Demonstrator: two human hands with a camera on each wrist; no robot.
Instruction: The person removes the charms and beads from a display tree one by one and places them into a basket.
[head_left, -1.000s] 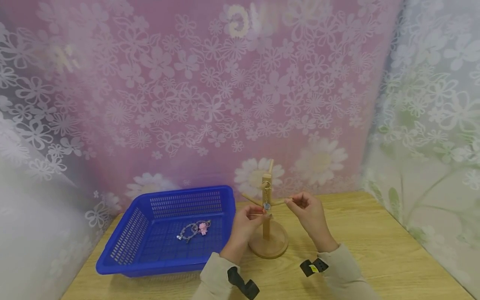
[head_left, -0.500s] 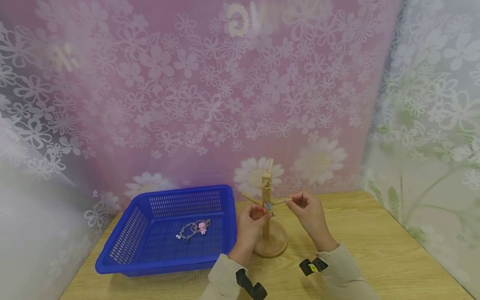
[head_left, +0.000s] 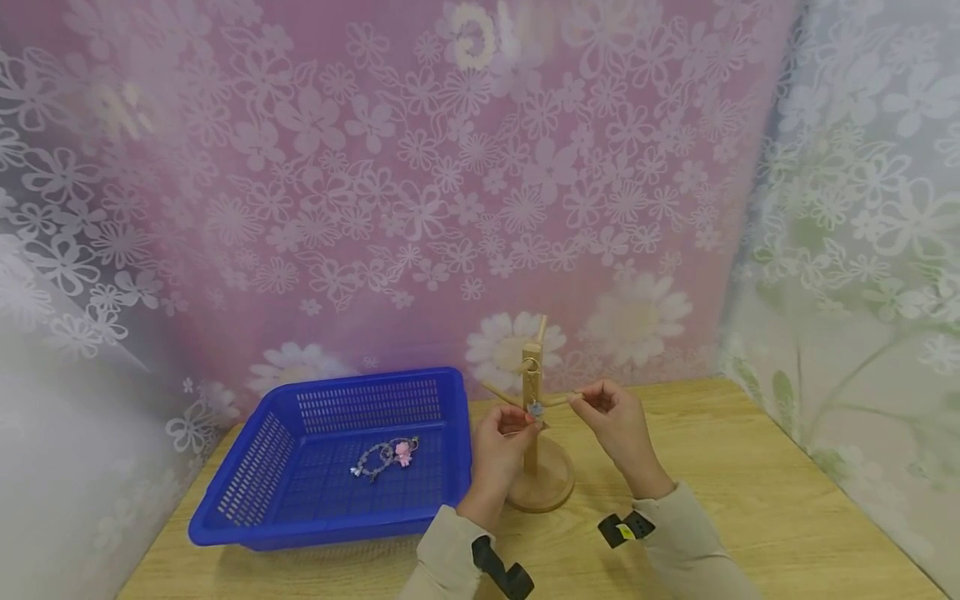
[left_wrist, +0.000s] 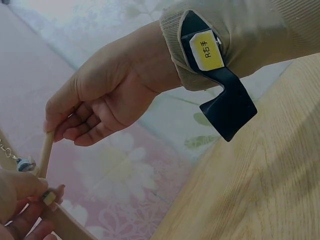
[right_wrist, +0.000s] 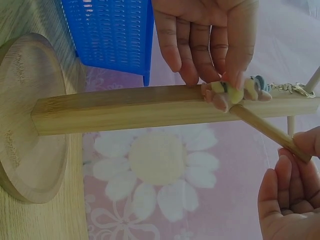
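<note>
A wooden stand (head_left: 542, 492) with a round base and slanting pegs stands upright on the table. Hooked over one of its pegs, a keychain (head_left: 535, 408) hangs by a metal ring and chain. Its charm is a small figurine (right_wrist: 227, 92) in pink and yellow with a blue-grey top, lying against the post in the right wrist view. My left hand (head_left: 497, 454) pinches this figurine between thumb and fingers. With thumb and fingertips my right hand (head_left: 617, 429) grips the tip of the right-hand peg (right_wrist: 270, 129); that peg carries nothing.
Left of the stand, a blue plastic basket (head_left: 330, 533) sits close to my left forearm. A beaded bracelet (head_left: 372, 460) and a pink charm (head_left: 403, 453) lie in it. Behind the wooden table (head_left: 750, 500) hangs a pink flowered curtain (head_left: 420, 208).
My left hand has shifted slightly to the right, closer to the post, and the figurine has turned a little with it. My right hand keeps its grip on the peg tip.
</note>
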